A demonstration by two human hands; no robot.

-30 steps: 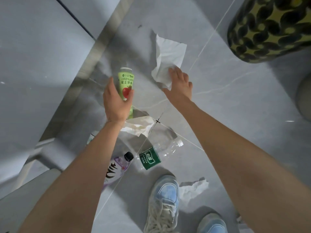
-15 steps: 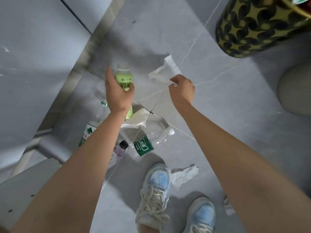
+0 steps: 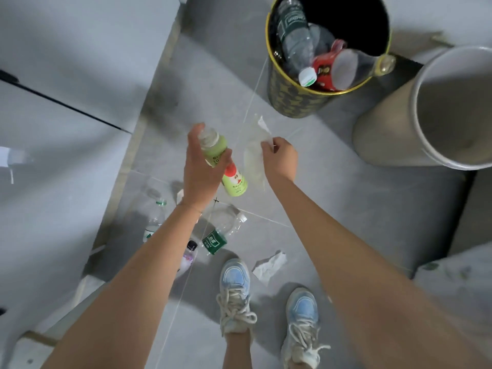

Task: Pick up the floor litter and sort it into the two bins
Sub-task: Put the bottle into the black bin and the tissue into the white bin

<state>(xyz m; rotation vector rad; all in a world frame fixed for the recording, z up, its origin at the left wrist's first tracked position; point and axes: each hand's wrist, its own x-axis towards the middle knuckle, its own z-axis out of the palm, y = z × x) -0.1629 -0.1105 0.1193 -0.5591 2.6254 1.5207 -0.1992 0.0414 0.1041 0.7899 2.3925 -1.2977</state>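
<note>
My left hand (image 3: 202, 169) is wrapped round a green juice bottle (image 3: 234, 180), fingers curled about its upper half, and holds it off the floor, tilted with the cap end away from me. My right hand (image 3: 279, 161) pinches a sheet of tissue (image 3: 262, 124) between thumb and fingertips, just beside the bottle. The sheet is smeared by motion, so it looks like thin white paper, but I cannot make out its shape. Ahead of both hands stands the patterned bin (image 3: 290, 101), black and yellow, with plastic bottles (image 3: 294, 38) already piled inside. The pale bin (image 3: 386, 134) sits right of it, the two near each other but apart. More litter lies on the grey tile floor (image 3: 332, 209) beneath my arms. A clear bottle with a green label (image 3: 214, 242) lies on its side, and a green-capped bottle (image 3: 155, 222) lies further left. A black-capped bottle (image 3: 189, 253) is half hidden by my left forearm. A crumpled tissue (image 3: 270, 263) lies just beside my left shoe (image 3: 234, 286), with my right shoe (image 3: 303, 312) a little nearer me.
</note>
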